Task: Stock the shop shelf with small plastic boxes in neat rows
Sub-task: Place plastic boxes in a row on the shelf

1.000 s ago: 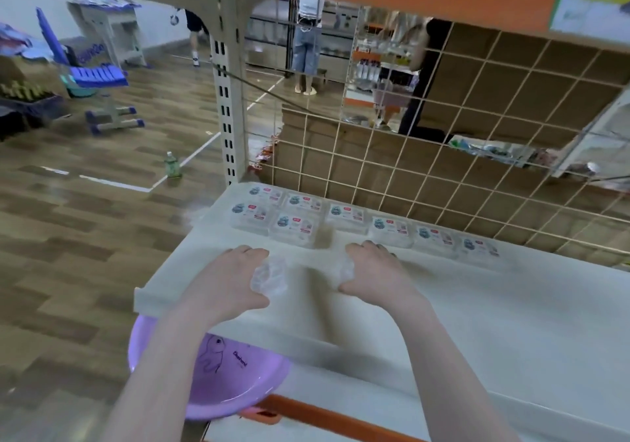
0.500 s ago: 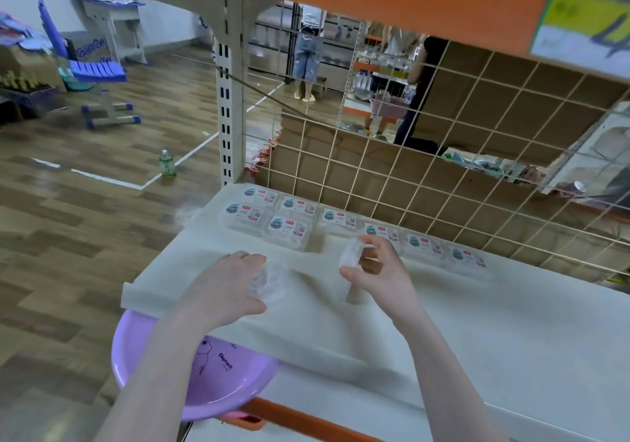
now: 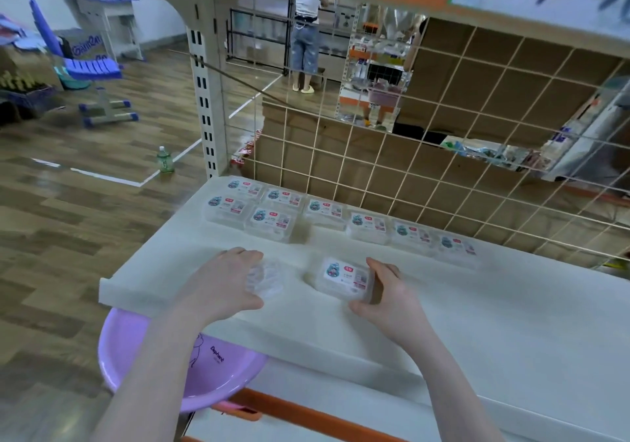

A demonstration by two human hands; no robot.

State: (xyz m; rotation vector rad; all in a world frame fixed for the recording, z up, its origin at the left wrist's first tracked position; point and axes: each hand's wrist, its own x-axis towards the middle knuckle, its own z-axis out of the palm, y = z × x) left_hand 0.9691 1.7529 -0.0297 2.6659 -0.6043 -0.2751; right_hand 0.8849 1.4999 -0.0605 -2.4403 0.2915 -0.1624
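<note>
While the right hand pinches a labelled box flat on the shelf, label up to match the rows behind, the left hand curls around another clear box. Both seem meant for the unfinished second row.

Both bare forearms reach forward, side by side. The left hand is palm down, its fingers curled round a clear box. The right hand pinches a labelled box between thumb and fingers.
</note>
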